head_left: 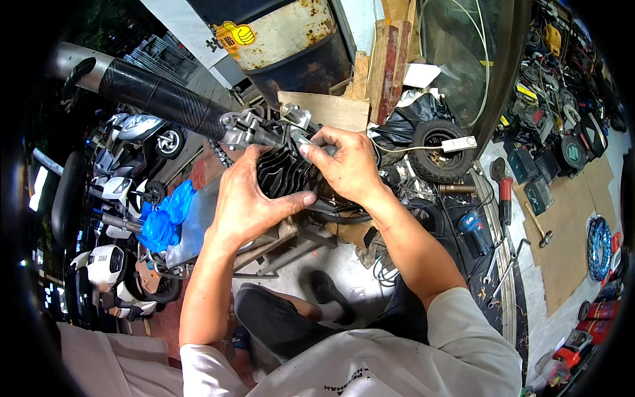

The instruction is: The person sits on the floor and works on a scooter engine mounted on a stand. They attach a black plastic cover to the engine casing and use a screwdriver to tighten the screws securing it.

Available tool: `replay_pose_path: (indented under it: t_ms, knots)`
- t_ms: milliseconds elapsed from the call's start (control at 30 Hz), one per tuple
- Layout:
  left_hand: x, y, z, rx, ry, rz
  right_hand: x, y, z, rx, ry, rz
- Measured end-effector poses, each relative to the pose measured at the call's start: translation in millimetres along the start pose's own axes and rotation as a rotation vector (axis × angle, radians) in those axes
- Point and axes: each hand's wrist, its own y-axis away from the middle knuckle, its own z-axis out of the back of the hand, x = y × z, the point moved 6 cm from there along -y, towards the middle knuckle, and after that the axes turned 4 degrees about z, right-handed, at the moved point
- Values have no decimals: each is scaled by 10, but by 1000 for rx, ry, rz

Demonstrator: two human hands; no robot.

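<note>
A black finned engine cylinder (286,173) sits on a small stand at the middle of the head view. My left hand (248,198) wraps around its near side, thumb under the fins. My right hand (345,162) grips a shiny metal part (301,144) on top of the cylinder, fingers closed on it. A black carbon-look exhaust pipe (155,96) runs from the upper left down to silver metal fittings (243,127) just left of my hands.
A rusty drum (291,40) and wooden boards (324,109) stand behind the cylinder. A small tyre (438,153) lies to the right. A hammer (539,228), wrenches and cardboard lie on the floor at right. Blue gloves (164,218) and scooters are at left.
</note>
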Motion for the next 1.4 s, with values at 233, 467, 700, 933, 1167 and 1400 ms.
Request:
replay_pose_path:
  t_ms: [233,467,700,933,1167,1400]
  knots:
    - [11,111,10,58,64,25,84,48,40,85,12,-70]
    - [-289,101,-262,1,101,108,-437,9,-18,161,-643,-262]
    - [-207,369,-973,-160,430,29,-756,28,71,256,-957,-524]
    - [271,333,-1809,-241,883,223,-1091,86,160,339,-635,-578]
    - [498,22,-1966,3,1284,231,-1170,45,128,372,-539,-582]
    - [546,-100,-2041,-89,1103,101,-1114,-114,191,455,-336,-556]
